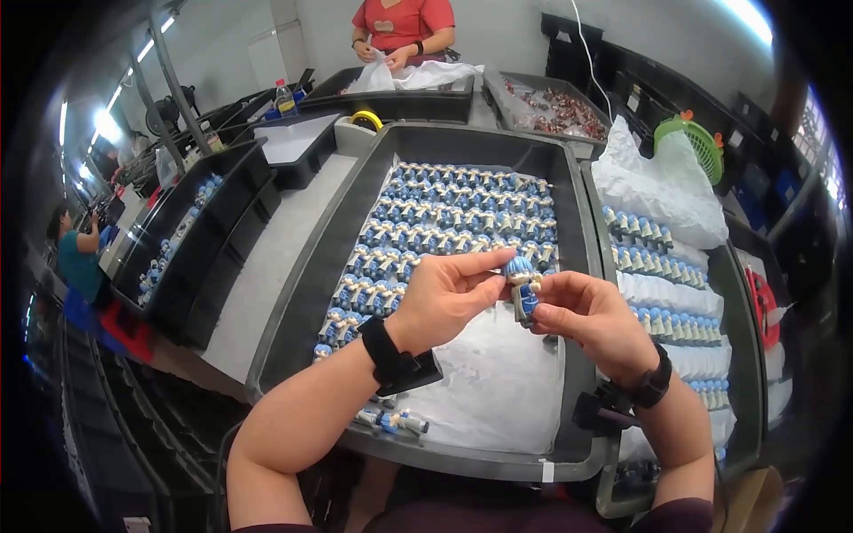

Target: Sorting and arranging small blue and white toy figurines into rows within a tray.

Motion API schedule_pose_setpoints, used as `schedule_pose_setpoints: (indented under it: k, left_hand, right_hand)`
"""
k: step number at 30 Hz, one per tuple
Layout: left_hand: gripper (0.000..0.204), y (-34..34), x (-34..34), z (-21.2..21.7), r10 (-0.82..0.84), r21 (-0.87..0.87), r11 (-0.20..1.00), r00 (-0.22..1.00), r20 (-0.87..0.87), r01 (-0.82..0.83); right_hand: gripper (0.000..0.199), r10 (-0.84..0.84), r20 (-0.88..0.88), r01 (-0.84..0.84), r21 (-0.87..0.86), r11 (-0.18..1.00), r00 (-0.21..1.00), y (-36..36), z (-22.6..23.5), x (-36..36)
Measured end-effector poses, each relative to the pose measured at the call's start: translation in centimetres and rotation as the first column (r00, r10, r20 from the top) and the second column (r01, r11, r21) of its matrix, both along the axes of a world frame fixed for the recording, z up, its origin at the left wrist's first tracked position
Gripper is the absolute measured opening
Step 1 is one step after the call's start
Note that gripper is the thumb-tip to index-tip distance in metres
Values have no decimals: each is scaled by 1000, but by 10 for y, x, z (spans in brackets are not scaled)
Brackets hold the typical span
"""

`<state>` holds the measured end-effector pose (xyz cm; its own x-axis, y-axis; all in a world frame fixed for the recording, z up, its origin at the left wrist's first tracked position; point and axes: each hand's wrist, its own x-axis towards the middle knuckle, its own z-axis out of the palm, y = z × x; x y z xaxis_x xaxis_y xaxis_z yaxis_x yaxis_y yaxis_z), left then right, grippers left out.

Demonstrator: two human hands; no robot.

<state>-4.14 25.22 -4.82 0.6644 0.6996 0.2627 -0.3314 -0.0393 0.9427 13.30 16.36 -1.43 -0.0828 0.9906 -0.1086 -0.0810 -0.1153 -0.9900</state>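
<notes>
A small blue-haired figurine (524, 298) in blue and cream clothing is held upright between my two hands, above a large black tray (311, 258). The fingertips of my left hand (449, 298) pinch it at the head. My right hand (591, 320) grips its body from the other side with thumb and fingers. Below, rows of similar figurines (462, 200) fill the far and left parts of the tray on white paper (498, 391). One more figurine (393, 421) lies on its side near the tray's front left. My left forearm hides some of the rows.
At right, another tray (755, 391) holds figurine rows between white sheets, with a green basket (693, 147) behind it. Black bins (204, 249) stand left. A person in red (404, 27) handles white sheeting at the far side; another person (80, 253) sits far left.
</notes>
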Motion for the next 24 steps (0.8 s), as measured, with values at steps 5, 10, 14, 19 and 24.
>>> schedule_pose_setpoints:
  k: [5,10,14,19,24]
  left_hand:
    - [30,-1,0,2,10,22,1000,1000,-2,-10]
    - [29,-1,0,4,16,-26,1000,999,-41,-18]
    - [29,1,0,1,-10,-85,996,1000,8,11]
    - [31,0,-1,3,-9,-81,997,1000,-23,7]
    - [36,-7,3,6,-40,-77,996,999,12,41]
  right_hand:
    - [27,4,50,-6,43,999,999,-1,0,-1]
    - [28,-1,44,-1,30,1000,999,-3,4,-3]
    - [27,6,53,-7,21,1000,999,-3,6,-5]
    - [27,-2,68,0,30,1000,998,-2,3,-5]
    - [25,-20,165,5,89,996,986,-9,7,-4]
